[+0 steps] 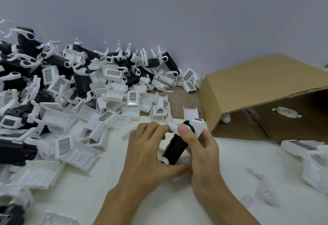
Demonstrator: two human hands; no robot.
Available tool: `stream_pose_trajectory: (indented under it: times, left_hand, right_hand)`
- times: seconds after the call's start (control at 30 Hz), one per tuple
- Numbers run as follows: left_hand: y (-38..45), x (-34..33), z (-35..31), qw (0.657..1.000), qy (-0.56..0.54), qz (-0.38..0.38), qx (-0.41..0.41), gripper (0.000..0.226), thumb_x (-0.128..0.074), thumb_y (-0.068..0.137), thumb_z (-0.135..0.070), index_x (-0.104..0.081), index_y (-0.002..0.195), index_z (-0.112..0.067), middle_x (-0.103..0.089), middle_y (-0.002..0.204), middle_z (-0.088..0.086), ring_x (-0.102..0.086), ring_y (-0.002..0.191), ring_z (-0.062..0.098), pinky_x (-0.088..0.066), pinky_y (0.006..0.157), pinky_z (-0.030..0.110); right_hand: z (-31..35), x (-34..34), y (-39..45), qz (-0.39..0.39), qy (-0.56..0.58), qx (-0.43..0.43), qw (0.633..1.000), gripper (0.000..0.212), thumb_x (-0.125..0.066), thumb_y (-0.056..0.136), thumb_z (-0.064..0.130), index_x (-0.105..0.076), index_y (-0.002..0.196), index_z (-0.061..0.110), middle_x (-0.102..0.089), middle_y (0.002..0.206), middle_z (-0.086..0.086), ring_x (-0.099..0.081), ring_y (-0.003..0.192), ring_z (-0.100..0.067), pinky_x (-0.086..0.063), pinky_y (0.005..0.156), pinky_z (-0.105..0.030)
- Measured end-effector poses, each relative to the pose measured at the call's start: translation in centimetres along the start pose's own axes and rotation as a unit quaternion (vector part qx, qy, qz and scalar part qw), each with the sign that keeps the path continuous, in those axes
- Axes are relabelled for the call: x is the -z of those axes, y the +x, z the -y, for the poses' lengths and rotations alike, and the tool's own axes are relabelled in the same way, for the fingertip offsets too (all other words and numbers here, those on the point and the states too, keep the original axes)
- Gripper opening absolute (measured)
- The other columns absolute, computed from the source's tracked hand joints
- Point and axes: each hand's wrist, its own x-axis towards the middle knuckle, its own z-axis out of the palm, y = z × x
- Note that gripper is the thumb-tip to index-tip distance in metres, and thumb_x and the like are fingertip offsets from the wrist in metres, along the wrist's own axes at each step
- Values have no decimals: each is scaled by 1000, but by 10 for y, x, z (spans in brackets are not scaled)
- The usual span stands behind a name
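Observation:
A black cylindrical part with white end fittings [174, 147] is held tilted above the white table, between both hands. My left hand [147, 155] grips its lower end and pinches a curved white lever at the top. My right hand [200, 152] curls round the upper end, thumb pressed on a white cap piece [197, 126] fitted to the black body. The underside of the part is hidden by my fingers.
A big heap of white grid-faced covers [113, 73] and black-and-white assemblies [26, 45] fills the left and back. A cardboard box [257, 90] lies on its side at right. More white parts [305, 146] and a loose white lever [268, 191] lie at the right.

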Motion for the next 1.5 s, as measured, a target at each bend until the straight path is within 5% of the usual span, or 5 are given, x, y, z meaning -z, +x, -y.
stream_pose_trajectory:
  times: [0.33, 0.43, 0.57, 0.73, 1.5]
  left_hand:
    - [-4, -9, 4, 963, -180, -129, 151, 51, -86, 68, -19, -50, 97, -41, -64, 97, -17, -66, 90, 9, -51, 73, 15]
    - [3, -3, 9, 850, -393, -164, 312, 12, -70, 80, -26, -76, 90, -27, -78, 93, -3, -73, 96, 23, -55, 76, 22]
    - [6, 7, 17, 603, -679, -98, 408, 46, -43, 91, -30, -81, 90, -6, -73, 109, 25, -73, 99, 39, -55, 87, 45]
    - [8, 10, 14, 507, -743, -37, 435, 42, -55, 87, -35, -79, 91, -1, -72, 87, 15, -69, 69, 27, -60, 64, 32]
    - [10, 3, 13, 553, -732, -24, 397, 49, -35, 105, -26, -79, 104, -5, -71, 90, 13, -65, 74, 20, -58, 69, 27]
  right_hand:
    - [-2, -3, -3, 33, -27, 34, 998, 69, -67, 59, 81, -78, 102, 29, -73, 113, 5, -67, 107, -5, -53, 86, -31]
    - [-1, -2, -1, 36, -37, 20, 998, 53, -60, 68, 78, -80, 93, 36, -75, 101, 10, -67, 104, -5, -53, 80, -30]
    - [1, -5, -8, 94, -98, 62, 989, 47, -67, 63, 67, -77, 94, 33, -75, 99, 10, -68, 99, -4, -54, 81, -32]
    - [-7, -8, -17, 207, -194, 138, 949, 61, -88, 57, 46, -69, 114, 54, -54, 125, 23, -55, 123, 0, -49, 90, -17]
    - [-11, -11, -20, 140, -221, 204, 943, 34, -89, 74, 16, -78, 86, 46, -32, 146, 31, -46, 127, 2, -40, 98, -8]
